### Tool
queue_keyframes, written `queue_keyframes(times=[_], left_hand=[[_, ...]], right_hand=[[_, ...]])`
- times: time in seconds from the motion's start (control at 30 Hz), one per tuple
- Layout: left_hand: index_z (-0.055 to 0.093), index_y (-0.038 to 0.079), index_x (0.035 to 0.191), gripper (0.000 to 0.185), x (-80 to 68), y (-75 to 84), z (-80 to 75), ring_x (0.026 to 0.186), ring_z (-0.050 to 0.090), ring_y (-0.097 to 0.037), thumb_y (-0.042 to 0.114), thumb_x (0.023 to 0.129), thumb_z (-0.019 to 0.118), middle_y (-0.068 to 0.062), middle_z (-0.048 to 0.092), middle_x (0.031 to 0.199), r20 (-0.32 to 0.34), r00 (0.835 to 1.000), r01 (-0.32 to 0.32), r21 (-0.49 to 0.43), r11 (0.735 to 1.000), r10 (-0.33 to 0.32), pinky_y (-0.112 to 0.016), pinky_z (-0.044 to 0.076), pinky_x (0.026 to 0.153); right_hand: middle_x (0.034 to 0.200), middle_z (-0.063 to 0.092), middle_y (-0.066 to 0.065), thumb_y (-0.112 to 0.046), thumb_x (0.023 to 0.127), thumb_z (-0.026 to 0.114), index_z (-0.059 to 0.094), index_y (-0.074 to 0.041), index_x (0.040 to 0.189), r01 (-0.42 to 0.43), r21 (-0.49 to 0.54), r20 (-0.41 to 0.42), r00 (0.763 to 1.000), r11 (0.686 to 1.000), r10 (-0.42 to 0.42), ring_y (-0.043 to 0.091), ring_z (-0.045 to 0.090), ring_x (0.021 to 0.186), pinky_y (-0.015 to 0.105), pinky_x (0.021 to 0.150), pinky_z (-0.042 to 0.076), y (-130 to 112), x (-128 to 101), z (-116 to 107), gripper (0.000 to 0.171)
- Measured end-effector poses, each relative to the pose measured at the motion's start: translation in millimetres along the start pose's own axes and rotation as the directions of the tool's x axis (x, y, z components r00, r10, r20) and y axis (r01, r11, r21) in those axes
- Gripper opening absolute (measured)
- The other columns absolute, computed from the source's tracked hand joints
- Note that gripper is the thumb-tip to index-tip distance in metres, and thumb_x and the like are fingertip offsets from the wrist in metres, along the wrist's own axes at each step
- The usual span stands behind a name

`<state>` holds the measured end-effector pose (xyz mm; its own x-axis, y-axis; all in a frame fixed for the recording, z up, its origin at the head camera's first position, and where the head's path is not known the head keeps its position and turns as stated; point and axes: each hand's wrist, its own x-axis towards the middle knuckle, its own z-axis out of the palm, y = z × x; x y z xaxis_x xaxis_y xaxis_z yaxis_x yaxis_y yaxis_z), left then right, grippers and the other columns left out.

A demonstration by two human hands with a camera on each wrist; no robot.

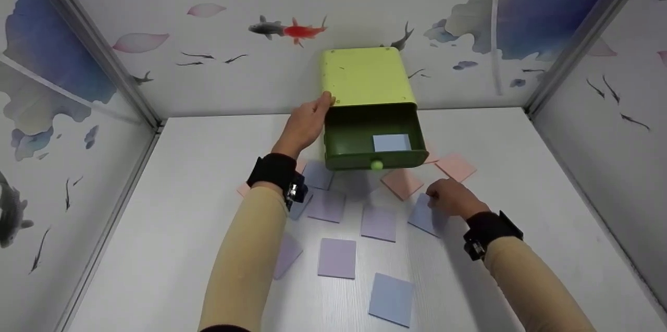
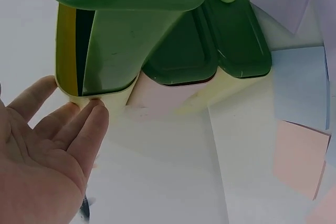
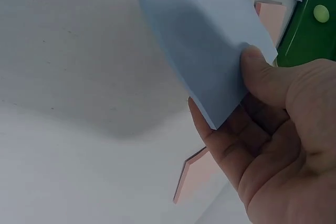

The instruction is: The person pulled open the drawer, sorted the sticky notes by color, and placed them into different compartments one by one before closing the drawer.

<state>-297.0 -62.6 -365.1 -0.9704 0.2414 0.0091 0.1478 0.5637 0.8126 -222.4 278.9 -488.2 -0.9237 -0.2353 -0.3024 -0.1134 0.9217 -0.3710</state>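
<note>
My left hand rests its extended fingers on the side of a yellow-green drawer unit. Its thumb lies near the casing's front corner. The dark green top drawer is pulled out, with a light blue sticky note pad lying inside at the right. In the right wrist view, my right hand pinches another blue sticky note pad between thumb and fingers. That hand is to the right of the drawer front, over the table. Two lower green drawers show pushed in beneath the top one.
Several purple pads, pink pads and blue pads lie scattered on the white table before the unit. A patterned wall stands close behind, and panels rise at both sides.
</note>
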Motion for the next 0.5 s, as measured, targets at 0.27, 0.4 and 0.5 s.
queue_keyframes(times=[0.27, 0.4, 0.5], left_hand=[[0.051, 0.022, 0.143, 0.07, 0.7, -0.2, 2.1, 0.143, 0.038, -0.018, 0.064, 0.1, 0.015, 0.003, 0.047, 0.15, -0.017, 1.0, -0.008, -0.003, 1.0, 0.008, -0.035, 0.03, 0.117], [0.05, 0.021, 0.143, 0.07, -0.2, -0.2, 1.6, 0.143, 0.038, -0.018, 0.063, 0.101, 0.015, 0.003, 0.047, 0.15, -0.015, 1.0, -0.016, 0.005, 1.0, 0.016, -0.035, 0.03, 0.117], [0.049, 0.021, 0.144, 0.07, -1.3, -0.1, 1.1, 0.143, 0.037, -0.018, 0.063, 0.1, 0.014, 0.004, 0.047, 0.15, -0.006, 1.0, -0.02, 0.004, 1.0, 0.02, -0.035, 0.03, 0.118]], right_hand=[[0.109, 0.068, 0.017, -0.005, 0.093, 0.061, 0.066, 0.003, 0.119, 0.019, 0.005, 0.04, 0.999, 1.0, -0.02, 0.024, 0.059, 0.09, 0.049, 0.089, 0.052, -1, -3, -16, 0.027], [0.108, 0.068, 0.018, -0.004, 0.092, 0.062, 0.068, 0.003, 0.116, 0.065, -0.023, 0.033, 0.997, 0.998, -0.064, 0.025, 0.059, 0.091, 0.049, 0.089, 0.052, -3, -5, -25, 0.025], [0.1, 0.068, 0.016, -0.002, 0.091, 0.063, 0.07, 0.003, 0.109, 0.102, -0.045, 0.036, 0.994, 0.994, -0.101, 0.024, 0.057, 0.086, 0.044, 0.082, 0.052, -4, -5, -32, 0.02]])
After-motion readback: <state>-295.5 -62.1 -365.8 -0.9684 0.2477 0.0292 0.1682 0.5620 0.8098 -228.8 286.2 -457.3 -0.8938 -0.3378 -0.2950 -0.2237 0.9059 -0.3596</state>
